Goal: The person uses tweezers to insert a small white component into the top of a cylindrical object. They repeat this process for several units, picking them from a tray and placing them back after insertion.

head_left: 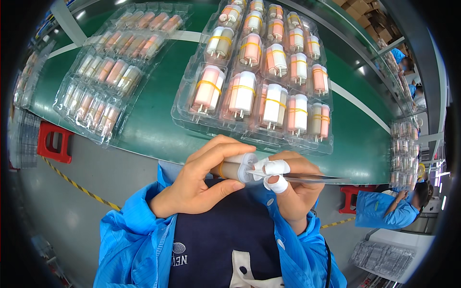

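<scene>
My left hand is wrapped round a pair of joined cylinders, greyish and pale, with a yellow band about it. Its pale end cap points right, toward my right hand. White wrapping covers the tips of the right thumb and a finger, which pinch close against that cap. From between them a thin metal tool sticks out to the right; its exact kind cannot be made out. Something white and pointed meets the cap, partly hidden by the fingers.
Ahead on the green table stand clear plastic trays of banded pink, white and grey cylinder pairs. More filled clear trays lie at left. Red stools stand beneath the table edge. At far right works a person in blue.
</scene>
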{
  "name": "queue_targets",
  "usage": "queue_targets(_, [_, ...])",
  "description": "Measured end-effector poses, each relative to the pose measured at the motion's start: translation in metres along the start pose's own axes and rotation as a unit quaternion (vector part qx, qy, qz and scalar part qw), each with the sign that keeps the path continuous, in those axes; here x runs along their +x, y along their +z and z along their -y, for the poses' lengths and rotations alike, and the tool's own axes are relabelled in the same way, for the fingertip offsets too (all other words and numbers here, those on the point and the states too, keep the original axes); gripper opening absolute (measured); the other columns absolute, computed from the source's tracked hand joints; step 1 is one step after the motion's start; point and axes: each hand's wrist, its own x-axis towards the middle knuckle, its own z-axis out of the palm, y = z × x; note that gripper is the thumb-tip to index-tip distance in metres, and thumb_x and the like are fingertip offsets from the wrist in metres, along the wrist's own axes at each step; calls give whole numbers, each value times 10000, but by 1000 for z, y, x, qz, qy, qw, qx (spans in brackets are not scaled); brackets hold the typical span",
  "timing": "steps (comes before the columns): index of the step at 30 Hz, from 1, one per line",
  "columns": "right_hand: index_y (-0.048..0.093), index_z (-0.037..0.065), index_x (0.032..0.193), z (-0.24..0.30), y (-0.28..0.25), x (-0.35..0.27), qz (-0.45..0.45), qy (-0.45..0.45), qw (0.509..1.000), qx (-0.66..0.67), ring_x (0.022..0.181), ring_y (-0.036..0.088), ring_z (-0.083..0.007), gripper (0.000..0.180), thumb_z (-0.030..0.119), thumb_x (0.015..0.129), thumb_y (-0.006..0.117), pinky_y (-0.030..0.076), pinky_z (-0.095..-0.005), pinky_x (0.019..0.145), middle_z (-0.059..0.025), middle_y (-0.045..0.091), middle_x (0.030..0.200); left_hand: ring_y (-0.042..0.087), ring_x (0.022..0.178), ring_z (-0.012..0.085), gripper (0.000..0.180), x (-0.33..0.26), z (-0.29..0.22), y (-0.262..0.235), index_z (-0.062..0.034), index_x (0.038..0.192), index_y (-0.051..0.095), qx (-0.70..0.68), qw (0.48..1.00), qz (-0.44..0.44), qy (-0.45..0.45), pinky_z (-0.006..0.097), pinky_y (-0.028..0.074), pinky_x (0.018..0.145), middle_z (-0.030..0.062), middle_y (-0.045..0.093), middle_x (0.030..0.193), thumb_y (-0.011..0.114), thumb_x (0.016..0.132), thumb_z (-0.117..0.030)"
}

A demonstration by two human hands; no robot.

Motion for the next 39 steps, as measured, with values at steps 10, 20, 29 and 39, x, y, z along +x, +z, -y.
queue_targets(10, [669, -35, 910, -2, 1, -2, 11, -15, 999, -34, 712, 655, -190, 158, -10, 759, 705, 520, -276, 617, -165, 673, 822, 552, 980, 270, 477, -2, 3, 0, 27, 1211, 539, 7, 1000, -4, -2, 345, 437, 842, 162, 567, 1095, 691, 769, -66])
queue_targets(20, [635, -42, 846, 22, -5, 16, 133, 38, 978, -158, 635, 605, -184, 121, -47, 728, 662, 453, -267, 542, -132, 630, 751, 548, 960, 264, 459, 3, 1, -6, 44, 1156, 585, 198, 976, 45, 72, 339, 436, 829, 169, 572, 1064, 721, 751, -125])
queue_targets(29, [683, -37, 896, 7, -6, 10, 1, -7, 1000, -1, 790, 645, -239, 223, -11, 676, 713, 504, -307, 697, -171, 671, 856, 554, 1034, 224, 506, 2, 0, -11, 70, 1219, 531, -11, 998, 66, 1, 335, 432, 884, 164, 559, 1127, 682, 820, -202])
queue_targets(39, [681, -31, 901, 5, -9, 12, 36, -10, 999, -10, 786, 659, -225, 192, -18, 712, 712, 522, -302, 680, -168, 674, 853, 548, 1023, 217, 466, -1, 3, -7, 37, 1264, 514, -127, 989, 65, -41, 323, 419, 882, 134, 570, 1119, 645, 854, -144])
